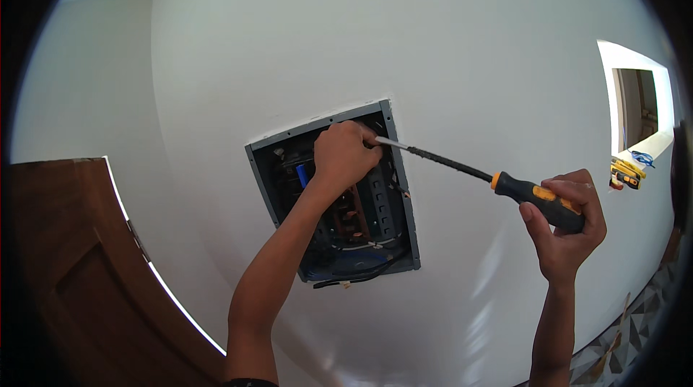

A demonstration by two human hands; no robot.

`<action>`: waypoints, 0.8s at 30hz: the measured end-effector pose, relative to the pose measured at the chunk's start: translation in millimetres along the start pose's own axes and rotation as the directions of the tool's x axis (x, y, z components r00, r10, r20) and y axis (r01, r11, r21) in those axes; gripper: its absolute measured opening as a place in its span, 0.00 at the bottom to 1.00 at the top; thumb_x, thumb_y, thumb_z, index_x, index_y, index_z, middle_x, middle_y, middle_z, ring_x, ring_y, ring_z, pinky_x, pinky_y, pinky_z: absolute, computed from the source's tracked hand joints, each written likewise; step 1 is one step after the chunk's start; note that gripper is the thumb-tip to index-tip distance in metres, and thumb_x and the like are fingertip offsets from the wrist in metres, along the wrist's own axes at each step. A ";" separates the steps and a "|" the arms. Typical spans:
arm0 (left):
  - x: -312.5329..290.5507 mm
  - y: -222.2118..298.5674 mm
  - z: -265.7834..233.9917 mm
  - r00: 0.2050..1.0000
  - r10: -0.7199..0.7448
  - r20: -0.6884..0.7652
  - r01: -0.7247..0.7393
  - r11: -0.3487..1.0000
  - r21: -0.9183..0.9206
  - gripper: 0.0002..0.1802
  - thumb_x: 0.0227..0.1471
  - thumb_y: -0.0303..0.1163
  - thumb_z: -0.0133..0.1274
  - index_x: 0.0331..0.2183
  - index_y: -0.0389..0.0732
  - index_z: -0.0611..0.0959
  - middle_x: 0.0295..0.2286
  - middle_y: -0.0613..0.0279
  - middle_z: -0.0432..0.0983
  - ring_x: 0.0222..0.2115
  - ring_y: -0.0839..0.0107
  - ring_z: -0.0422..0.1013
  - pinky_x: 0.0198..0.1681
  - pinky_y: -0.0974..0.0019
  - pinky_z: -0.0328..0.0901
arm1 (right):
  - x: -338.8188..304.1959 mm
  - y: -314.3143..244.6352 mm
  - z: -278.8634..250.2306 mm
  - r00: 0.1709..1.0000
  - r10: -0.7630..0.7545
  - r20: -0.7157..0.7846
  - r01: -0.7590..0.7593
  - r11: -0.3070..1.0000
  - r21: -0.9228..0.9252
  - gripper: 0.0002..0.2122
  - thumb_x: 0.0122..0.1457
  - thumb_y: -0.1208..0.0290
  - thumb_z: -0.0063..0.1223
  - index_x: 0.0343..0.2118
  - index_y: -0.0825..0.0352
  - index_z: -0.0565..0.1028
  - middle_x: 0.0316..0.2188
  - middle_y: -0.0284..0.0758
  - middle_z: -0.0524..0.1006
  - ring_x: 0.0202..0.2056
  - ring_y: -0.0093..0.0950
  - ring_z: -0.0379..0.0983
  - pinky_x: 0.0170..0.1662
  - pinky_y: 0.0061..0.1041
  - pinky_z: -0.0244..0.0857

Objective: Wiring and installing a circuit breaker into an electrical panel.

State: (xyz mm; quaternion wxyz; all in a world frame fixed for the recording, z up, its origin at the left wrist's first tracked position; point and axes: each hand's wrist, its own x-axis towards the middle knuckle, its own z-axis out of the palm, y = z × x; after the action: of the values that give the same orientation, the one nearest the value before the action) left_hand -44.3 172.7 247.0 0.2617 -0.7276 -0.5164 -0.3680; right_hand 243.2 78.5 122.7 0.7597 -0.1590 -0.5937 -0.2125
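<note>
A grey metal electrical panel box [412, 235] is set into the white wall in front of me. My left hand [343, 157] reaches into its upper part, fingers pinched together; what they hold is hidden. In my right hand [567, 242] is a long screwdriver [462, 167] with a black and orange handle, gripped at the handle. The screwdriver's blade slants up and left, and its tip is right at my left fingertips. Inside the box are copper-coloured bars [354, 222], a blue piece [302, 175] left of my wrist, and black cables [364, 275] along the bottom.
A brown wooden door [54, 235] stands at the left. On the right, the wall has a white-edged opening [606, 91], with yellow and black tools [626, 174] and a blue wire [641, 159] by its lower edge. Patterned grey tiles [635, 333] show at lower right.
</note>
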 end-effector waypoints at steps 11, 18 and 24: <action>-21.8 -7.9 11.1 0.954 0.211 -0.211 -0.217 0.976 -0.007 0.15 0.39 0.35 0.61 0.34 0.44 0.88 0.35 0.58 0.81 0.38 0.62 0.77 0.45 0.59 0.66 | 25.6 -4.3 -18.0 0.993 -0.111 0.028 0.113 0.985 -0.129 0.17 0.44 0.81 0.70 0.37 0.69 0.75 0.31 0.38 0.75 0.34 0.27 0.73 0.36 0.21 0.69; -9.4 -1.1 24.5 0.922 0.293 -0.251 -0.254 0.951 0.178 0.08 0.39 0.27 0.60 0.27 0.42 0.88 0.31 0.63 0.80 0.33 0.61 0.77 0.39 0.58 0.70 | 29.8 -11.7 -8.9 0.993 -0.109 0.034 0.111 0.992 -0.064 0.17 0.44 0.82 0.71 0.37 0.69 0.75 0.30 0.38 0.75 0.33 0.26 0.74 0.36 0.19 0.70; -2.0 0.1 13.0 0.946 0.299 -0.127 -0.252 0.922 0.294 0.06 0.39 0.27 0.60 0.26 0.43 0.88 0.31 0.67 0.80 0.32 0.60 0.77 0.36 0.60 0.72 | 33.2 -7.9 -9.1 0.995 -0.089 0.035 0.091 0.992 -0.082 0.17 0.43 0.81 0.71 0.36 0.69 0.75 0.29 0.37 0.75 0.33 0.24 0.73 0.36 0.19 0.69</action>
State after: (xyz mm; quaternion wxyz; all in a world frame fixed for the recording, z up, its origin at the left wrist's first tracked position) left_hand -41.1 181.5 237.7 0.4520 -0.7160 -0.4302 -0.3130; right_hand 253.6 62.8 152.6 0.7327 -0.1669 -0.6026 -0.2685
